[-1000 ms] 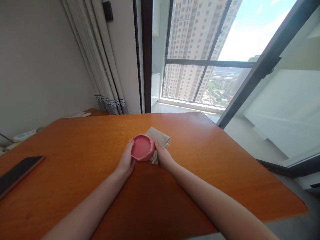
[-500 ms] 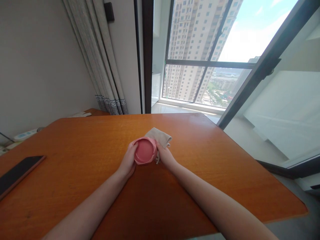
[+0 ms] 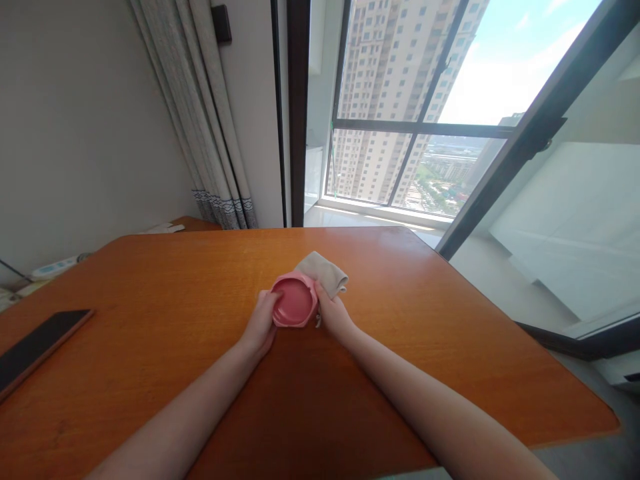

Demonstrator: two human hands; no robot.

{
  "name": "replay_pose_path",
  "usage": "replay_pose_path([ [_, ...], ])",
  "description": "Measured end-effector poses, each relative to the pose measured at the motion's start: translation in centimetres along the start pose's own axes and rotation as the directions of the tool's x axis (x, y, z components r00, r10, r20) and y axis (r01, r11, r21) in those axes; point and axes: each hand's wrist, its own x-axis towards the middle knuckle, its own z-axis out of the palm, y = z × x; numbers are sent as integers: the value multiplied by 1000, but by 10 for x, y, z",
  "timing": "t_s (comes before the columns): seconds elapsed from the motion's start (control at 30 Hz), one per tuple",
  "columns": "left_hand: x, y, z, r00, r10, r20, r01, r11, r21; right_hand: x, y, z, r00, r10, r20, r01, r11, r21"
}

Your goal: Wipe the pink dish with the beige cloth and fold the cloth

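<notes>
Pink bowl (image 3: 296,305) is between left fingers (image 3: 273,299) and right fingers (image 3: 323,295); cloth (image 3: 324,272) behind.

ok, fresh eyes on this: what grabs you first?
The pink bowl, just below the picture's middle, between the left hand and the right hand, with a pale cloth sticking out beyond the right hand. Next, the bright window at upper right, then the black slab on the table at the far left.
</notes>
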Motion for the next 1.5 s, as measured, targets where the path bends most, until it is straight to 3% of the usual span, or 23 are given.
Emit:
replay_pose_path([
  [0.1, 0, 2, 1, 998, 57, 38, -56, 998, -30, -1, -1, 0, 1000, 4, 30, -4, 1000, -26],
  [0.3, 1, 8, 4, 995, 82, -55, -90, 981, -174, -5, 1, 4, 997, 17, 71, -14, 999, -38],
  [0.57, -7, 10, 7, 996, -78, -31, 77, 997, -30, 6, 2, -3, 998, 60, 24, -61, 998, 23],
  [0.8, -4, 15, 9, 994, -81, -79, 71, 991, -117, 1, -2, 1, 994, 72, 80, -75, 997, 30],
  [0.93, -3, 12, 10, 993, -18, -118, -4, 984, -177, -2, -2, 3, 988, 111, 107, -111, 994, -3],
  [1.27, 1, 1, -1, 998, 39, -54, -38, 999, 22, 9, 10, -1, 995, 84, 54, -90, 988, 129],
  [1.5, 3, 4, 2, 997, 57, -46, -60, 996, -68, 8, 13, -1, 990, 103, 98, -111, 990, 86],
])
